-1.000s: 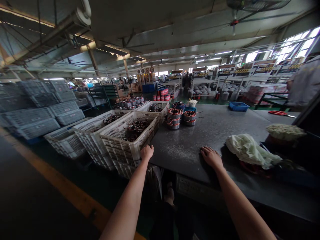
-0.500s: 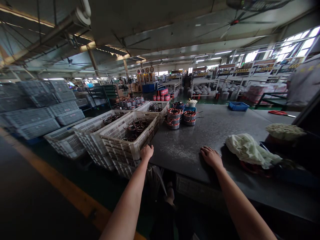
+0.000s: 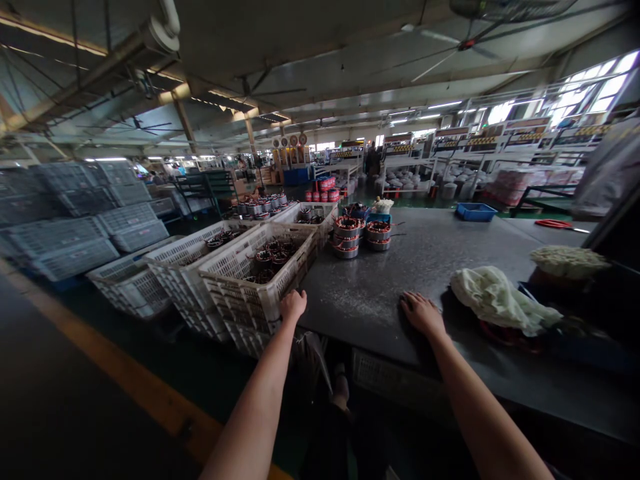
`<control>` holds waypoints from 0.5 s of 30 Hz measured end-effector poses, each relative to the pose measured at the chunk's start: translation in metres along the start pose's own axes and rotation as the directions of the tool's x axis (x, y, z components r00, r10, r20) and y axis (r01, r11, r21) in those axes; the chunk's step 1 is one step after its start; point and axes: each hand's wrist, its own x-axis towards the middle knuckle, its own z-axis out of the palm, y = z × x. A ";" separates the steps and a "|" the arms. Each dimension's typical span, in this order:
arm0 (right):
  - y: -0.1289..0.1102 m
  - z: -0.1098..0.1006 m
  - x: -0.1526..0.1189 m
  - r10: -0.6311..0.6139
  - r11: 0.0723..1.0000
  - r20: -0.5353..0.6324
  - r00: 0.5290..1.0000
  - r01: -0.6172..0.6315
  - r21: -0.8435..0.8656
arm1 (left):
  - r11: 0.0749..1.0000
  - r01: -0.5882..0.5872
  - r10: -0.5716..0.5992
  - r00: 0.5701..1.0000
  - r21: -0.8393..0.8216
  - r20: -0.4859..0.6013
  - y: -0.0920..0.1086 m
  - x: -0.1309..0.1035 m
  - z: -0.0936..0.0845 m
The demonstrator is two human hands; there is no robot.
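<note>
Crate (image 3: pixel 260 280) of wound stators at 11 o'clock: left hand (image 3: pixel 293 305) grips its near corner; right hand (image 3: pixel 421 313) flat, open on table (image 3: pixel 430 260). Nothing unloaded yet.

Both forearms are bare with no sleeves, watch or gloves showing, left hand (image 3: pixel 293 305) and right hand (image 3: pixel 423 313) alike.
</note>
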 end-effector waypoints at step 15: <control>0.001 0.000 0.001 -0.007 1.000 0.007 1.000 0.007 0.006 | 1.000 -0.005 0.005 1.000 -0.003 0.002 0.001 -0.001 -0.002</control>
